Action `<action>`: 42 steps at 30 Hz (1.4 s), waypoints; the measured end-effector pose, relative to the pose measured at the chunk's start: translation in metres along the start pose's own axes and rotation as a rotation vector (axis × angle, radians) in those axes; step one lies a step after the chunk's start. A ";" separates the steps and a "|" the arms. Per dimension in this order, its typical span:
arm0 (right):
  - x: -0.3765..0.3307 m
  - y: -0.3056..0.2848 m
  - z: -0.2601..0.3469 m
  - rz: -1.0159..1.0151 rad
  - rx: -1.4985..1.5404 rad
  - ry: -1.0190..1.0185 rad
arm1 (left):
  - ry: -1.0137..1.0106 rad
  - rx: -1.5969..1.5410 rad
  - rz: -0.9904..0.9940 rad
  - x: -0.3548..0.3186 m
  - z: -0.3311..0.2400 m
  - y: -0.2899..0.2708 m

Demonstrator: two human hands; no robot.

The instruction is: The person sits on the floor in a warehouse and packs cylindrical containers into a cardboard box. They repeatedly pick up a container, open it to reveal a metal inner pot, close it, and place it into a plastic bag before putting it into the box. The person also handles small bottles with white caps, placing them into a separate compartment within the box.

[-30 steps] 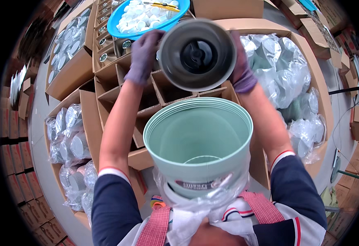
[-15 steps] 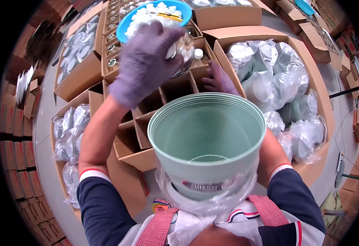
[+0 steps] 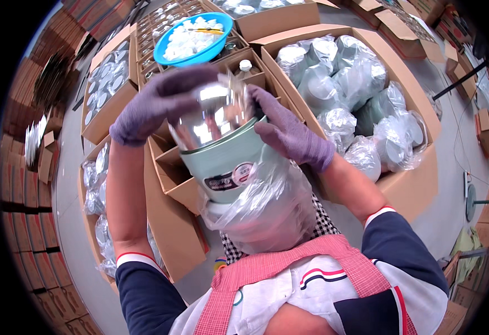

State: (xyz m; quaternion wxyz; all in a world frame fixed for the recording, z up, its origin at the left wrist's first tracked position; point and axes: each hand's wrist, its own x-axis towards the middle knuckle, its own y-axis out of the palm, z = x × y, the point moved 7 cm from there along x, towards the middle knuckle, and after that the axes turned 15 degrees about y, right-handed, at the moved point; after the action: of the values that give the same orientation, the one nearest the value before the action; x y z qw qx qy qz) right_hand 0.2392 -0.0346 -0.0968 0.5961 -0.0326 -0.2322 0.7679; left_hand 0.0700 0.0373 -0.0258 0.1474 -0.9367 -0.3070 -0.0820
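Note:
A pale green round container (image 3: 230, 162) leans against my chest, its lower part wrapped in a clear plastic bag (image 3: 264, 209). A shiny steel bowl-shaped insert (image 3: 214, 114) sits in its mouth. My left hand (image 3: 158, 103), in a purple glove, is spread over the top left of the steel insert. My right hand (image 3: 289, 131), also gloved, grips the green container's rim and the insert's right edge.
A cardboard box with dividers (image 3: 169, 167) lies below my hands. To the right a large carton (image 3: 418, 184) holds several bagged containers. A blue bowl (image 3: 194, 39) of small white parts rests on boxes ahead. Cartons of bagged items line the left; stacked boxes stand along the far left.
The green container has tilted away from me, its mouth no longer facing up. The steel insert has come down from above the boxes into that mouth, both hands following it.

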 end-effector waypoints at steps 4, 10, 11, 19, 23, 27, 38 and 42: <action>0.010 0.007 -0.011 -0.052 0.271 -0.033 | 0.007 0.416 0.324 0.005 0.027 0.056; 0.011 0.031 -0.321 0.040 -0.496 0.698 | 0.341 -0.443 -0.157 0.008 0.091 0.001; 0.007 0.021 -0.307 -0.064 -0.408 0.739 | 0.325 -0.627 -0.648 -0.007 0.137 -0.019; 0.134 -0.034 -0.083 -0.086 0.543 0.005 | 0.316 -0.180 -0.770 -0.003 0.162 -0.073; 0.105 -0.033 -0.007 0.105 1.048 0.270 | 0.335 -0.116 -0.523 -0.019 0.055 -0.049; 0.070 -0.020 -0.023 0.100 0.535 0.167 | 0.429 0.054 -0.177 -0.020 0.022 -0.007; 0.026 -0.029 0.016 -0.079 0.322 -0.153 | 0.680 0.233 -0.200 -0.027 0.003 0.035; 0.028 -0.023 -0.021 0.047 0.515 -0.121 | 0.471 0.570 -0.137 -0.020 -0.012 0.057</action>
State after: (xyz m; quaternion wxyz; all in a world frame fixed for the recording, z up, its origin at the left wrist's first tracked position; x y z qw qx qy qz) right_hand 0.2584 0.0027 -0.0999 0.5517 0.1608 -0.0637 0.8159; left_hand 0.0872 -0.0213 -0.0322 0.4630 -0.7909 -0.3369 -0.2161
